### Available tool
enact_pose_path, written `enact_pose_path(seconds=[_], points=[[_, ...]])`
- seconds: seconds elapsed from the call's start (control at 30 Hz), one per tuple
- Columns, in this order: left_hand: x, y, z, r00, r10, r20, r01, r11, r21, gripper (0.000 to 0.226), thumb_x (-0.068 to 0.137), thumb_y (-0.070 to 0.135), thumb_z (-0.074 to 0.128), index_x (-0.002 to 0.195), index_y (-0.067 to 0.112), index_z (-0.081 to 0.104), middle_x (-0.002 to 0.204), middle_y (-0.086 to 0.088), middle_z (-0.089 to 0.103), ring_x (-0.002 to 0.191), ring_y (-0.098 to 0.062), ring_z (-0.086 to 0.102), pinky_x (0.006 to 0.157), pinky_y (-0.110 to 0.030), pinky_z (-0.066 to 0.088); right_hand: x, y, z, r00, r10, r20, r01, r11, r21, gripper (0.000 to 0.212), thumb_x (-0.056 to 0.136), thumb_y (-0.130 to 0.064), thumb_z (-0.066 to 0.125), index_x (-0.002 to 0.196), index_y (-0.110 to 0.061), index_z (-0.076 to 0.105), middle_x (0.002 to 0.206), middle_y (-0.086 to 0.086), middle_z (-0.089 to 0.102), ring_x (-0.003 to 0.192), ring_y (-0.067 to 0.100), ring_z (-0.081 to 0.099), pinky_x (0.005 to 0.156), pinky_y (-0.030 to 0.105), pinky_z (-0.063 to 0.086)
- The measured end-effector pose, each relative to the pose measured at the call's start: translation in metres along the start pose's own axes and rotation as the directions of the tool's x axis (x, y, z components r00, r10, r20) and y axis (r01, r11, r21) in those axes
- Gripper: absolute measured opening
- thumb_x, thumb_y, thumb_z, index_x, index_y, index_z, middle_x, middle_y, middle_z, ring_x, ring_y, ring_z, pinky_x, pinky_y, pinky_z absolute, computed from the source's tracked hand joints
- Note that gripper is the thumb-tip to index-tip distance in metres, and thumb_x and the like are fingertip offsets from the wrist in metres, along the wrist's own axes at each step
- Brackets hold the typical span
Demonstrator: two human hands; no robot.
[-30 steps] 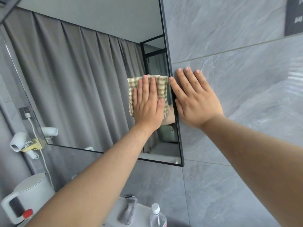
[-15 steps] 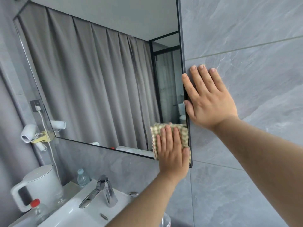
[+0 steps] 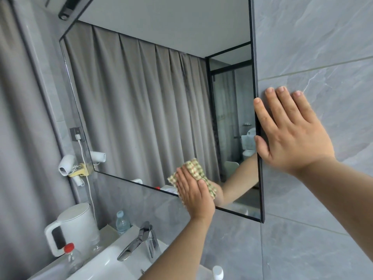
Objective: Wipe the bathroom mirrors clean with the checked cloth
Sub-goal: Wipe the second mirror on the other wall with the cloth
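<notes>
Left hand (image 3: 194, 196), fingers flat, has slid the checked cloth (image 3: 196, 171) leftward along the mirror (image 3: 141, 98) bottom edge (corner finished); right hand (image 3: 290, 136) stays flat, braced.

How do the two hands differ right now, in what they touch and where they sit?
The left hand presses the checked cloth against the mirror near its bottom edge; the right hand holds nothing. The left sits low on the glass; the right sits higher, flat on the tiled wall with its thumb at the mirror's right edge. Both have straight fingers laid flat.
</notes>
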State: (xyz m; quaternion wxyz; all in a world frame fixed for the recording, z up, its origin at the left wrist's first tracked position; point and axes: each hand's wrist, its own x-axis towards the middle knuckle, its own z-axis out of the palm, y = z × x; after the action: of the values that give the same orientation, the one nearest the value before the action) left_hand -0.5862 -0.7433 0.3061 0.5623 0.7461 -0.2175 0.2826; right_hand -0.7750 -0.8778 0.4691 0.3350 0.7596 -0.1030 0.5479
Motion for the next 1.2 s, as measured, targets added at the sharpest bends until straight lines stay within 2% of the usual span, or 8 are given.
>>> enact_pose_path(seconds=[0.2, 0.33, 0.57, 0.7, 0.83, 0.9, 1.03, 1.2], points=[[0.055, -0.036, -0.026, 0.884, -0.454, -0.114, 0.438, 0.888, -0.145, 0.063, 0.103, 0.031, 0.025, 0.157, 0.001, 0.012, 0.165, -0.017, 0.01, 0.153, -0.024, 0.008, 0.121, -0.032, 0.002, -0.001, -0.001, 0.002, 1.0, 0.002, 0.026, -0.001, 0.999, -0.051, 0.074, 0.093, -0.039, 0.037, 0.154, -0.001, 0.022, 0.156, 0.029, 0.027, 0.145, 0.045, 0.025, 0.122, 0.056, 0.012], [0.059, -0.022, -0.029, 0.839, -0.533, -0.113, 0.518, 0.844, -0.138, 0.061, 0.106, 0.027, 0.027, 0.157, -0.001, 0.009, 0.165, -0.018, 0.008, 0.153, -0.026, 0.007, 0.12, -0.034, 0.002, 0.0, -0.002, 0.001, 0.999, 0.004, 0.032, -0.003, 0.998, -0.058, 0.075, 0.092, -0.04, 0.039, 0.154, -0.001, 0.023, 0.156, 0.029, 0.028, 0.145, 0.045, 0.024, 0.122, 0.056, 0.012], [0.032, 0.061, -0.008, 0.991, 0.128, -0.034, -0.125, 0.989, 0.079, 0.071, 0.096, 0.04, 0.015, 0.156, 0.009, -0.008, 0.164, -0.007, -0.016, 0.151, -0.014, -0.02, 0.121, -0.029, -0.017, 0.0, -0.002, -0.001, 0.999, 0.002, 0.046, 0.0, 0.998, -0.058, 0.075, 0.092, -0.039, 0.038, 0.154, -0.001, 0.022, 0.156, 0.029, 0.027, 0.145, 0.045, 0.024, 0.122, 0.056, 0.011], [0.025, 0.096, -0.005, 0.727, 0.669, 0.154, -0.687, 0.712, 0.145, 0.066, 0.103, 0.041, 0.013, 0.156, 0.005, 0.0, 0.164, -0.015, -0.008, 0.153, -0.03, -0.009, 0.124, -0.046, -0.005, -0.001, -0.002, 0.0, 0.999, -0.001, 0.038, 0.003, 0.999, -0.044, 0.073, 0.094, -0.041, 0.035, 0.154, -0.001, 0.025, 0.156, 0.029, 0.029, 0.145, 0.045, 0.026, 0.121, 0.056, 0.014], [0.064, 0.111, -0.021, 0.478, 0.851, 0.218, -0.877, 0.449, 0.171, 0.06, 0.105, 0.038, 0.014, 0.156, 0.011, -0.001, 0.164, -0.011, -0.001, 0.154, -0.028, -0.003, 0.125, -0.048, 0.001, -0.001, -0.002, 0.001, 1.0, -0.017, -0.006, 0.017, 1.0, -0.026, 0.07, 0.096, -0.042, 0.031, 0.153, 0.0, 0.028, 0.154, 0.029, 0.032, 0.143, 0.046, 0.029, 0.121, 0.057, 0.016], [0.089, 0.108, -0.027, 0.53, 0.826, 0.192, -0.845, 0.495, 0.2, 0.062, 0.101, 0.031, 0.024, 0.156, 0.011, 0.003, 0.163, -0.009, 0.0, 0.153, -0.022, -0.006, 0.125, -0.045, 0.0, -0.001, -0.001, 0.002, 1.0, -0.011, -0.021, 0.01, 1.0, -0.022, 0.071, 0.094, -0.04, 0.035, 0.152, 0.001, 0.029, 0.153, 0.03, 0.032, 0.142, 0.047, 0.03, 0.12, 0.057, 0.017], [0.127, 0.083, -0.038, 0.836, 0.548, 0.017, -0.54, 0.817, 0.204, 0.063, 0.098, 0.03, 0.017, 0.157, 0.011, 0.004, 0.166, -0.006, 0.0, 0.154, -0.016, -0.006, 0.125, -0.036, -0.005, 0.001, -0.004, -0.002, 1.0, -0.006, 0.0, 0.006, 1.0, -0.025, 0.072, 0.093, -0.039, 0.037, 0.152, 0.002, 0.028, 0.152, 0.031, 0.033, 0.141, 0.048, 0.031, 0.12, 0.059, 0.017], [0.135, 0.043, -0.039, 0.967, 0.218, -0.135, -0.214, 0.976, 0.043, 0.073, 0.093, 0.043, 0.013, 0.158, 0.009, 0.011, 0.166, -0.007, 0.008, 0.154, -0.016, 0.002, 0.123, -0.027, -0.009, 0.001, -0.004, -0.002, 0.999, 0.002, 0.052, 0.0, 0.999, -0.04, 0.075, 0.091, -0.039, 0.041, 0.153, 0.001, 0.027, 0.154, 0.03, 0.031, 0.144, 0.046, 0.028, 0.121, 0.057, 0.014]])
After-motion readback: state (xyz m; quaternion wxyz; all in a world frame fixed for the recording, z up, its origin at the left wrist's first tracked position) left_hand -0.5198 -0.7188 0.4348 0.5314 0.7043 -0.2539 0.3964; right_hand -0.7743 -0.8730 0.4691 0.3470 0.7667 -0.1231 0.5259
